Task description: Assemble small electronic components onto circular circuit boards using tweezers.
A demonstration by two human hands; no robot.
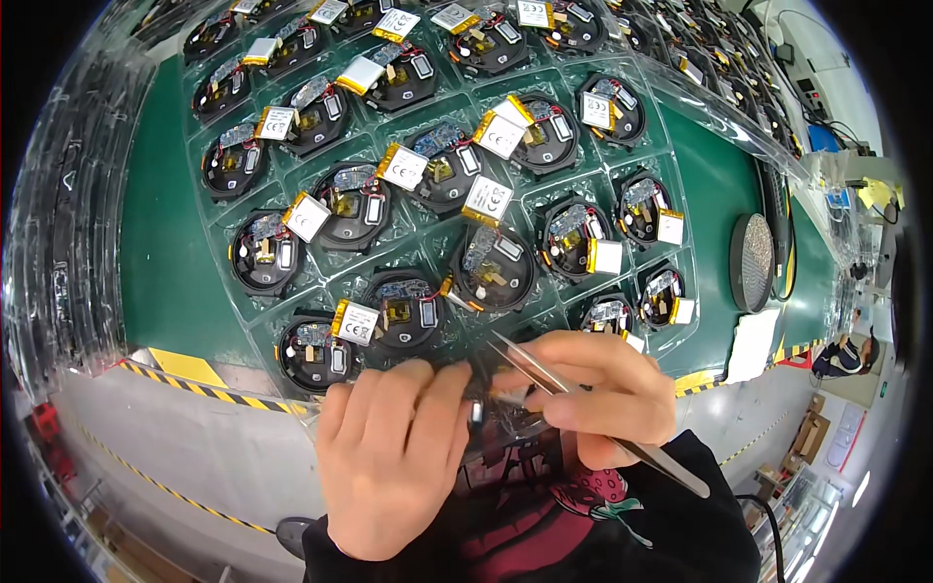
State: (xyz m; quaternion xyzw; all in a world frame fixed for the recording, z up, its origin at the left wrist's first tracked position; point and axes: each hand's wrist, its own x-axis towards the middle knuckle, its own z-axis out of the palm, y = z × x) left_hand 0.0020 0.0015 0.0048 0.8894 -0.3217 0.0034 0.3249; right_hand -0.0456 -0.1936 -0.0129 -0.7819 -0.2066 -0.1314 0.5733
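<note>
My right hand (617,394) is closed around metal tweezers (544,374), their tips angled up and left over the tray's near edge. My left hand (389,457) is closed, its fingers bent over a round black housing (476,413) that the hands mostly hide. A clear plastic tray (447,102) holds several round black housings with circuit boards, red wires and white flat batteries. One open housing (494,269) lies just beyond the tweezer tips, and a white battery (356,322) rests by another housing above my left fingers.
The green table mat (155,223) has a yellow-black striped edge (209,391). Stacked clear trays (68,223) stand at the left, and another loaded tray (709,68) at the far right. A round dark mesh-faced object (752,262) and a white sheet (752,345) lie to the right.
</note>
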